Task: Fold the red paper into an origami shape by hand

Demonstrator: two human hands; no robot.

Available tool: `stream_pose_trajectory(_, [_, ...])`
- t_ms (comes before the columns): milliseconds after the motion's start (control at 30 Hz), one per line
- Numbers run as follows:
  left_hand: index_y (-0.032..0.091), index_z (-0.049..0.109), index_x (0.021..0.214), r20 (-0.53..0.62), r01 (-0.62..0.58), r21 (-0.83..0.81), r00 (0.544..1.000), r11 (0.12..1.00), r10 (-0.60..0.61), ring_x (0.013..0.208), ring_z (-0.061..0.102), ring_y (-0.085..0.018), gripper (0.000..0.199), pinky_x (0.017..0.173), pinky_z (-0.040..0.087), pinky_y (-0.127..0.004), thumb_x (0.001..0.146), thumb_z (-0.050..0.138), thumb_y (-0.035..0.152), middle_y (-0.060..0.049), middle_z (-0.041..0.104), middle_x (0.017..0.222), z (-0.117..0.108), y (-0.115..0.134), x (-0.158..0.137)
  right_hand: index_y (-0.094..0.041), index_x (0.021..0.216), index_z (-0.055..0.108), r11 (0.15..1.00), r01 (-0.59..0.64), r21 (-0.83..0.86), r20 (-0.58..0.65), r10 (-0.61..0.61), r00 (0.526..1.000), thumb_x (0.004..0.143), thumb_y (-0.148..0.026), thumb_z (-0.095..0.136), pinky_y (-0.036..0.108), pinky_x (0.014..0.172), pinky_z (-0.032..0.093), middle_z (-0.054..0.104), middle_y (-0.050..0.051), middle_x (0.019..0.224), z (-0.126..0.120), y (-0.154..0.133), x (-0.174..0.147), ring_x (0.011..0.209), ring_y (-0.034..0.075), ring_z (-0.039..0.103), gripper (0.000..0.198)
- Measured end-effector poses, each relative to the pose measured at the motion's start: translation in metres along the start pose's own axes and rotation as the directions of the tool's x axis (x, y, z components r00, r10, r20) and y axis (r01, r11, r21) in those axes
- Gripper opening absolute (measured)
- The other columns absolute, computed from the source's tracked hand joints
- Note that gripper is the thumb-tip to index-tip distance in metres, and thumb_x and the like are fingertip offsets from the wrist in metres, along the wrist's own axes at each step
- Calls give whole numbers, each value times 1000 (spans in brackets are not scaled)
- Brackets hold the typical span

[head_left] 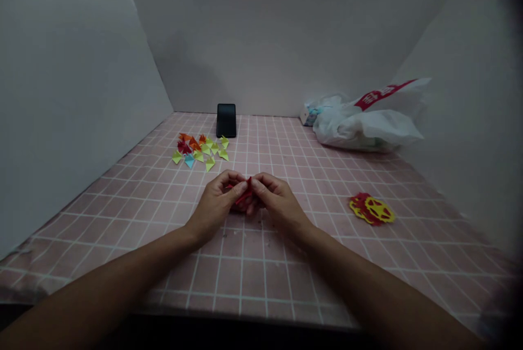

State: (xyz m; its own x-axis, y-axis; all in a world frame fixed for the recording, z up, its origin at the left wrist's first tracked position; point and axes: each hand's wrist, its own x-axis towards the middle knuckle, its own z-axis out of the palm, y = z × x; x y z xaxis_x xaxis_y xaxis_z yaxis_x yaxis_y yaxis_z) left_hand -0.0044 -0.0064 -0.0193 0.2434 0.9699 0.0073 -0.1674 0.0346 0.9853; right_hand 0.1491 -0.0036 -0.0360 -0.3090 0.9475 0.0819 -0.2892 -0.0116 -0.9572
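Between my two hands is a small piece of folded red paper (244,195), its point sticking up between the thumbs. My left hand (218,197) pinches it with thumb and fingers from the left. From the right, my right hand (278,197) grips the same paper, its fingertips close to the left ones. Much of the paper is hidden by the fingers. Beyond my left hand lies a cluster of small folded paper pieces (210,164) in yellow-green, orange, red and blue.
A black phone-like device (226,120) stands near the back wall. At the back right lie a white plastic bag (368,129) with red print and a small box (309,114). Red and yellow paper cut-outs (379,210) lie to the right on the pink checked tablecloth (245,284).
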Motion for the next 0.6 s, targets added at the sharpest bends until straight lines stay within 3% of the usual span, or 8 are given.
stream_pose_trajectory(233, [18, 59, 90, -48, -9, 11, 999, 1000, 10, 59, 62, -10, 28, 56, 51, -23, 80, 76, 38, 2, 65, 74, -1, 1, 0, -20, 89, 62, 999, 5, -31, 10, -5, 1000, 88, -46, 69, 25, 53, 54, 70, -1, 67, 2, -3, -1, 52, 12, 64, 27])
stream_pose_trajectory(600, [18, 60, 90, -25, -75, 82, 997, 994, 77, 57, 57, -11, 23, 55, 48, -23, 84, 72, 37, 3, 60, 70, 0, -1, -1, -20, 90, 60, 988, 41, -150, -3, -42, 999, 92, -41, 63, 24, 51, 53, 68, -1, 66, 3, -5, -2, 51, 12, 64, 21])
